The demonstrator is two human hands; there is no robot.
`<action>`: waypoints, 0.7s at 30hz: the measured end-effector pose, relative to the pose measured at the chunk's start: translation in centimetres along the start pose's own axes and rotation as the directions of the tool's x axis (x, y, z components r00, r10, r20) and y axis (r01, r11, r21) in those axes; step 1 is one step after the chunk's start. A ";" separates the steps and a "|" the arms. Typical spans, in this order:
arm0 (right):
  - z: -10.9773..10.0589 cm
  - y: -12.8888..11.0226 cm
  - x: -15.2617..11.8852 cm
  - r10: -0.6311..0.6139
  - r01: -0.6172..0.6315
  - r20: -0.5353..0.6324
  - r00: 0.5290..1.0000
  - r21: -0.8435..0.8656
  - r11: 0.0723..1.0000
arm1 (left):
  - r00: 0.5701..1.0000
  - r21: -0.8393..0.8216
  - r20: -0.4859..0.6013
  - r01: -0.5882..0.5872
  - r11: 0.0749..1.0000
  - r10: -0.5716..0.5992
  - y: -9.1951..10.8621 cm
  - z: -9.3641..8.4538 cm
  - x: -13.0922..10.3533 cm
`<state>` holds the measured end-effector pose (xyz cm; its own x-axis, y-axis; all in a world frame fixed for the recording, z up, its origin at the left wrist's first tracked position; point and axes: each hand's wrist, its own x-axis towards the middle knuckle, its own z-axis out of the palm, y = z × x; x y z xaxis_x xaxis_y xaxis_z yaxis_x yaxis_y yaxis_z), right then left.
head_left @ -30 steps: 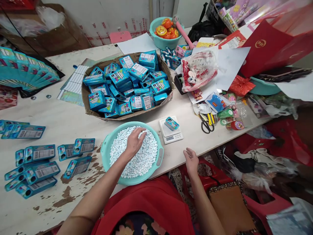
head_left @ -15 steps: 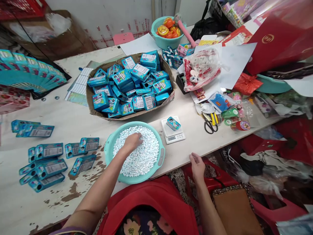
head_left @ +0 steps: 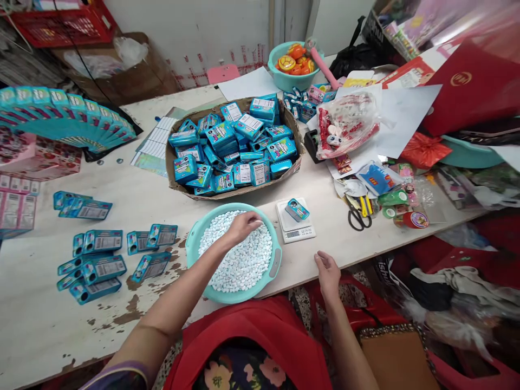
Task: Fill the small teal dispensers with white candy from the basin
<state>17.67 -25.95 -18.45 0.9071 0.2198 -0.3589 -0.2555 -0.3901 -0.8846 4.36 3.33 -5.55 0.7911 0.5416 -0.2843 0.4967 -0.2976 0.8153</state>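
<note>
Blue printed tins [head_left: 103,269] lie clustered at left. Next, a turquoise basin [head_left: 192,257] holds small white pellets [head_left: 239,268]; the left hand [head_left: 245,227] curls its fingers over them — whether pinching any, I cannot tell. Rightward, a digital scale [head_left: 299,234] bears one blue tin [head_left: 298,210] — then the right hand [head_left: 328,273], fingers loose and unladen, near the table [head_left: 349,246] edge.

Wht tbl [head_left: 142,200]: teal basin [head_left: 239,297], scale [head_left: 299,233], cardbd tray [head_left: 244,193], blue pkgs [head_left: 104,268] at L.
</note>
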 end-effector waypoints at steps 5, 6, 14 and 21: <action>-1.0 0.4 -0.4 -0.012 0.012 -0.034 0.999 0.018 1.000 | 0.958 0.335 0.083 -0.287 0.897 0.276 5.9 4.9 6.7; -1.4 0.6 -0.5 -0.009 0.010 -0.045 0.999 0.020 1.000 | 0.955 0.369 0.098 -0.296 0.881 0.280 6.4 5.5 7.6; -3.7 1.2 -0.6 0.021 -0.020 -0.087 0.996 0.010 1.000 | 0.955 0.497 0.120 -0.295 0.816 0.273 5.3 6.4 8.6; 1.2 -6.8 2.2 -0.247 0.245 -0.007 0.969 -0.086 0.966 | 0.964 0.645 -0.107 -0.118 0.755 0.242 5.0 3.6 4.0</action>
<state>20.96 -21.70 -13.55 0.9445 0.3029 -0.1272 0.0048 -0.3999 -0.9165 11.28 1.19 -4.44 0.8448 0.5347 -0.0224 0.5121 -0.7956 0.3236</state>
